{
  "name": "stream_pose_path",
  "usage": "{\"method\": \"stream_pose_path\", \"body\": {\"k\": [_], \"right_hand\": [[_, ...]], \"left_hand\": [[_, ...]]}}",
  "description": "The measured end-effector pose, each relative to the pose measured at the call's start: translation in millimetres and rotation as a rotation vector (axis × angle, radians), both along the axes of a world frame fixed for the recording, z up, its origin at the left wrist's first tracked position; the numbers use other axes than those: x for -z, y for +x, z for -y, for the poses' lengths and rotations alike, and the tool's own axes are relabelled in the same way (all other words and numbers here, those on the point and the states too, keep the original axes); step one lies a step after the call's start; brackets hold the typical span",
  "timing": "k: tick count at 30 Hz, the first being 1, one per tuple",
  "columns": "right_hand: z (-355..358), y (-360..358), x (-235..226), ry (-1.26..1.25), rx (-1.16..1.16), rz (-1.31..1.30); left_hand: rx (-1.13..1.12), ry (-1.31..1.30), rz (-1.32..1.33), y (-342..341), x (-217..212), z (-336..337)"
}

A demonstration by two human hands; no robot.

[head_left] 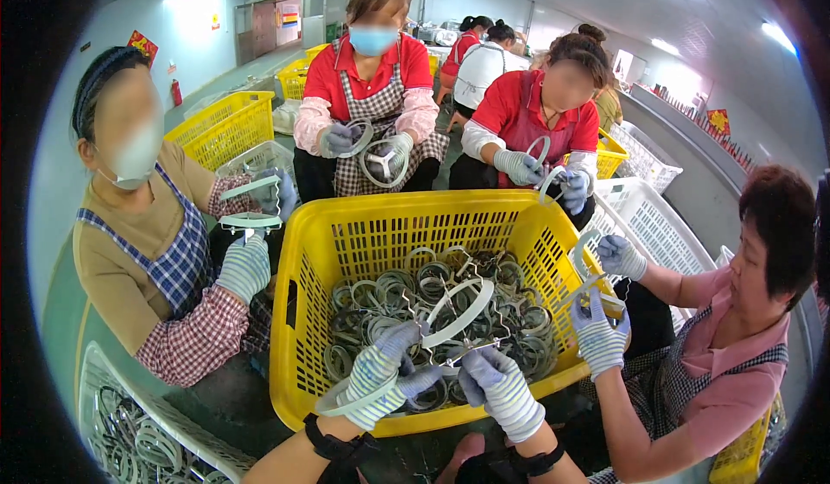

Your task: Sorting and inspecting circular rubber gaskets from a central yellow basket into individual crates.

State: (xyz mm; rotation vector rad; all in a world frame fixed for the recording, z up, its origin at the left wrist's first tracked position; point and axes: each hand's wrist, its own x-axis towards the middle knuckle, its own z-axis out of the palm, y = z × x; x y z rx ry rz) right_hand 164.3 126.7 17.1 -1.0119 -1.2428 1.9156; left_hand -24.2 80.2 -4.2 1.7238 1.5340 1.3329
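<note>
My left hand, in a striped glove with greyish fingers, is closed at the left end of a pale ring with thin bent metal pieces on it. A second pale band lies across the same glove. My right hand, gloved alike, pinches the thin metal strip at the ring's lower side. Both hands are above the near side of a large yellow plastic basket. Below them, many similar rings and bent metal pieces lie tangled in it.
Co-workers in gloves sit around the basket, each handling similar rings; one person's gloved hands work close on my right. A white crate of rings stands at lower left. Other yellow baskets and white crates stand behind.
</note>
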Motion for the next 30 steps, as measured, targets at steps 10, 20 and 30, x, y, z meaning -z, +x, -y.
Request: {"method": "stream_pose_path", "body": {"k": [10, 20, 30], "right_hand": [[2, 8, -4, 0.026, -0.08, -0.035], [2, 5, 13, -0.094, -0.092, -0.236], [6, 4, 15, -0.154, -0.05, -0.244]], "left_hand": [[-0.04, 0.112, 0.275, -12, -8, -4], [0.061, 0.218, -0.112, -3, -15, 5], [0.086, -0.102, 0.212, -6, -18, 2]]}}
